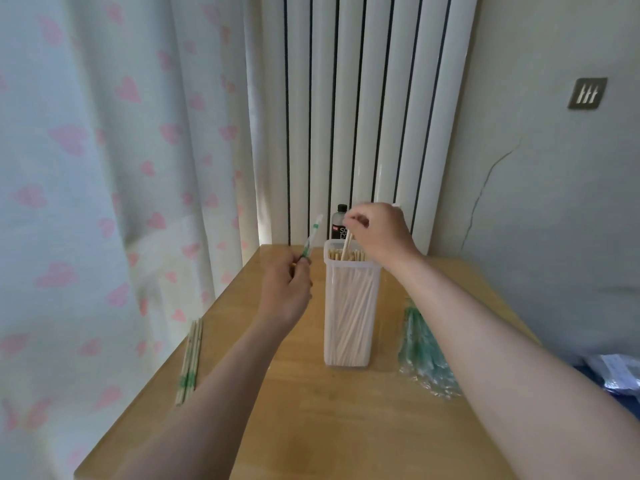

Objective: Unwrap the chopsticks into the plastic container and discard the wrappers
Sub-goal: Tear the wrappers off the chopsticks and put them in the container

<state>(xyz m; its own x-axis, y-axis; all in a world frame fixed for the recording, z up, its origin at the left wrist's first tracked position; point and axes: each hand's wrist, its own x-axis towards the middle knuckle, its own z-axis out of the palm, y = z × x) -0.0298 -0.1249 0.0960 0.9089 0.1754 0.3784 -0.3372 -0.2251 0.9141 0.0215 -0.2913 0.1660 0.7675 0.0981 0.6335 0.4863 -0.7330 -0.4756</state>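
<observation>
A tall, translucent white plastic container [348, 361] stands upright near the middle of a light wooden table [329, 427], packed almost to the rim with bare pale wooden chopsticks [349, 317]. The person's right hand [379, 230] hovers just above its open mouth, thumb and fingertips pinched on the top of a pale wooden pair of chopsticks [347, 244]. The lower end of this pair dips in among the packed ones. The left hand [285, 291] is raised to the left of the container, well clear of it. Its fingers are curled round the lower end of a thin clear plastic wrapper with green print [310, 239], which points up and slightly to the right. I cannot tell whether anything remains inside it. On the table to the right of the container, partly behind the right forearm, lies a loose heap of crumpled clear-and-green wrappers [424, 355]. Near the left edge of the table lie a few chopsticks in green-printed sleeves [191, 358], side by side. Behind the container, at the far edge, stands a small dark bottle with a black cap [339, 220]. A white ribbed radiator [363, 98] rises behind the table. A pale curtain with pink hearts [86, 168] hangs to the left.
</observation>
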